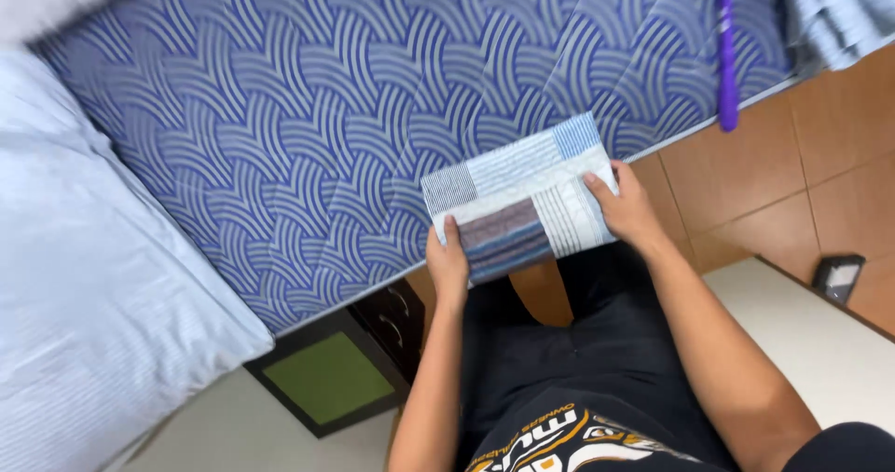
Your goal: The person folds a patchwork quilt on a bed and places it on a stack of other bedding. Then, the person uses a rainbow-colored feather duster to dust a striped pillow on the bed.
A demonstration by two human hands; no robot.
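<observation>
At the near edge of the bed (308,109), seen from the head camera, a folded patchwork cloth (522,197) of blue, white and brown striped squares lies between both hands. Left hand (448,265) pinches its near left corner, thumb on top. Right hand (629,211) clasps its right end, thumb on top. A purple strap (726,53) hangs by the bed's far right corner.
</observation>
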